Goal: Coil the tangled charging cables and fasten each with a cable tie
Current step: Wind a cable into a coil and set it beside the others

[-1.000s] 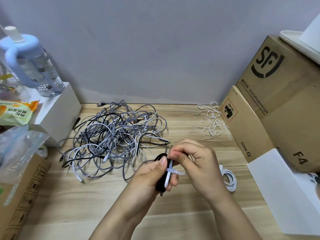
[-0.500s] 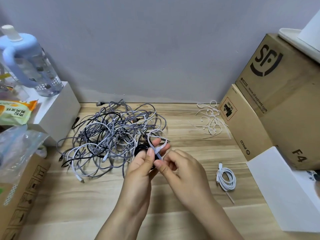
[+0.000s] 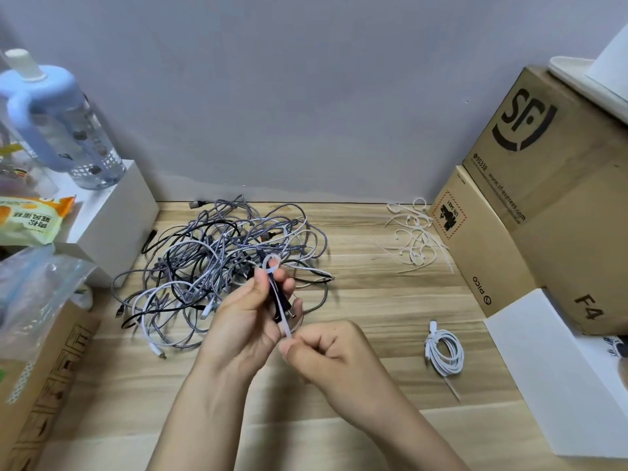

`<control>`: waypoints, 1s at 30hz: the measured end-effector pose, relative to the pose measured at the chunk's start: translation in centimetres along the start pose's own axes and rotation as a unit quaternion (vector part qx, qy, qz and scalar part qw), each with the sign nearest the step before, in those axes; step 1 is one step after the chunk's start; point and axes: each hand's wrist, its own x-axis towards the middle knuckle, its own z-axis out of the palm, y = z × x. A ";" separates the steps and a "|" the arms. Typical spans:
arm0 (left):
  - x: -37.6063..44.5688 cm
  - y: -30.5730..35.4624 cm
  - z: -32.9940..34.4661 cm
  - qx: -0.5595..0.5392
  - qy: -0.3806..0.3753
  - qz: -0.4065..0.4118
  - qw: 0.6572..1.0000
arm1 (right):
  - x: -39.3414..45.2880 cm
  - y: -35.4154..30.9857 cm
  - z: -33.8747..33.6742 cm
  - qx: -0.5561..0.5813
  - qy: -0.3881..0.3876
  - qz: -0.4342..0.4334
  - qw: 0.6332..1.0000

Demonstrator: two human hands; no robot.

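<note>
My left hand [image 3: 249, 317] grips a small coiled black cable [image 3: 281, 298] above the wooden table. A white cable tie [image 3: 276, 283] loops round the coil, and its loop shows above my left fingers. My right hand [image 3: 326, 351], curled into a fist, pinches the tie's tail just below the coil. Behind my hands lies a big tangle of grey, white and black cables [image 3: 221, 263]. A coiled white cable [image 3: 443, 350] with a tie on it rests on the table to the right. Loose white cable ties [image 3: 413, 232] lie at the back right.
Stacked cardboard boxes [image 3: 543, 205] and a white box [image 3: 557, 372] stand on the right. On the left are a white box [image 3: 112, 215] bearing a blue water bottle [image 3: 64, 130], a snack packet [image 3: 30, 219], a plastic bag [image 3: 34, 287] and a cardboard box [image 3: 44, 379].
My right hand has drawn the tie's tail down and toward me, so the loop has shrunk round the black coil. My left hand has stayed on the coil.
</note>
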 end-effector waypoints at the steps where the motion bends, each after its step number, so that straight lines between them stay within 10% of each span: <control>1: 0.3 0.3 -0.3 -0.020 -0.009 -0.017 1.000 | -0.3 -0.3 0.1 0.019 -0.011 -0.006 1.000; 19: 3.6 -1.2 -1.9 -0.170 0.107 -0.094 0.975 | 0.6 2.7 -0.4 -0.053 -0.021 0.019 0.998; 30: 1.1 -6.3 -4.1 -0.105 -0.170 -0.282 0.938 | 0.0 10.1 -1.3 0.320 0.118 0.223 0.913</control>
